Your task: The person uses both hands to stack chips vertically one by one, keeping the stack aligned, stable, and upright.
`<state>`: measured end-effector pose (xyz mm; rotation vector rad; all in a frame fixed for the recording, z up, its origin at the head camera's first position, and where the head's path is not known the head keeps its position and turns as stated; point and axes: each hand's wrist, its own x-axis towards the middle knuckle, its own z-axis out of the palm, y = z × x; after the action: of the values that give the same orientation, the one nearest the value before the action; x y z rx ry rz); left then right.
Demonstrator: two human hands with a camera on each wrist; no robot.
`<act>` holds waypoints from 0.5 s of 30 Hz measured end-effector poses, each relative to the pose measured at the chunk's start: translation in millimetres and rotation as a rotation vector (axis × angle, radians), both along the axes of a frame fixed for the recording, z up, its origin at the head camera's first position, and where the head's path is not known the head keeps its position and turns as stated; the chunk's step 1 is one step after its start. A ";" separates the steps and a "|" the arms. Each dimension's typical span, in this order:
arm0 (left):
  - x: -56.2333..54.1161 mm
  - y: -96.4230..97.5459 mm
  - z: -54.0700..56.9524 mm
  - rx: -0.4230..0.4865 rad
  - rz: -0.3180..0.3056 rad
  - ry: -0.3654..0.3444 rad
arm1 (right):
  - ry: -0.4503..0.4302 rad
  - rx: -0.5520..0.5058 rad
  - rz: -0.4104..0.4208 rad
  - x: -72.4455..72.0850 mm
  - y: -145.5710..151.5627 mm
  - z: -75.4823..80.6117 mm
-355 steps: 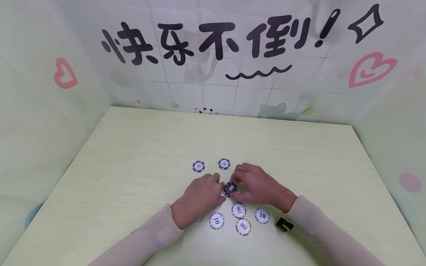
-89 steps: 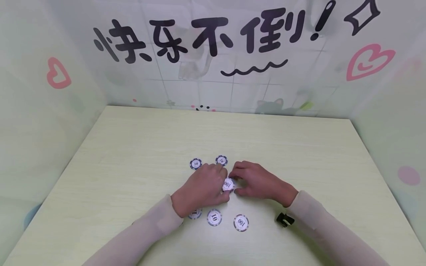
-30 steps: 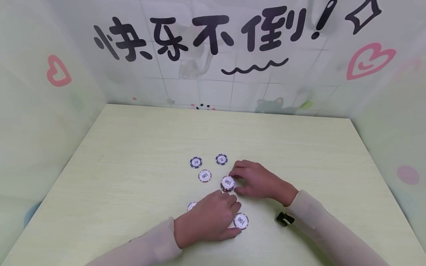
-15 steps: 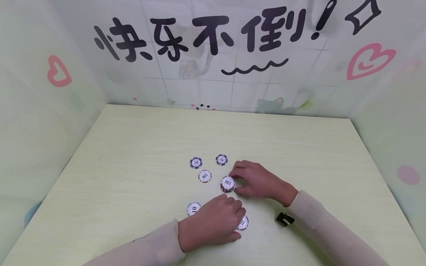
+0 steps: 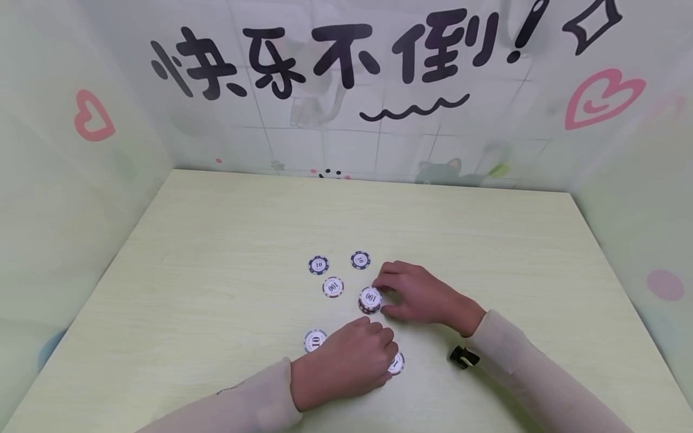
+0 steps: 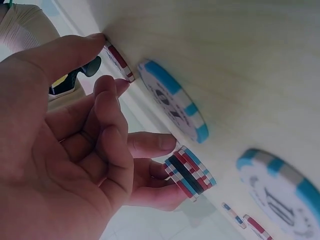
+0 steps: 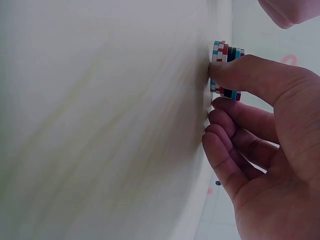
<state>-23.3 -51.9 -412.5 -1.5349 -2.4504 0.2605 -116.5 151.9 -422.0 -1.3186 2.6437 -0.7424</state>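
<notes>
Thumb and fingertips of my left hand [image 5: 346, 364] pinch the edge of a red-and-white poker chip [image 6: 118, 61] lying on the table. In the head view this hand partly covers the poker chip [image 5: 397, 363]. Two light-blue-edged 10 chips, one [image 6: 172, 102] close to the fingers and another [image 6: 282, 197] nearer the camera, show in the left wrist view. My right hand [image 5: 419, 297] grips a small stack of poker chips [image 5: 370, 299] between thumb and forefinger. A white 100 chip tops the stack; red, black and light-blue edges show in its side [image 7: 227, 70].
Beyond the stack lie two dark-blue-edged 10 chips [image 5: 319, 265] and a red-edged 100 chip [image 5: 333, 287]. A small black object [image 5: 464, 357] lies beside the right sleeve. Printed cloth walls [image 5: 325, 150] enclose the pale wooden table [image 5: 233, 240] at back and sides.
The stack's top has changed from a black 100 chip to a white one. My left hand has moved from the stack to the near red-edged chip; the right hand stays at the stack.
</notes>
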 end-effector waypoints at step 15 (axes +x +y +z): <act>-0.9 1.1 4.2 -0.037 0.050 -0.078 | -0.013 0.003 -0.005 -0.8 -0.3 -1.5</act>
<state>-24.2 -50.8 -408.4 -1.5281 -2.5600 0.2615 -117.3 151.6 -423.5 -1.3017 2.6380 -0.7448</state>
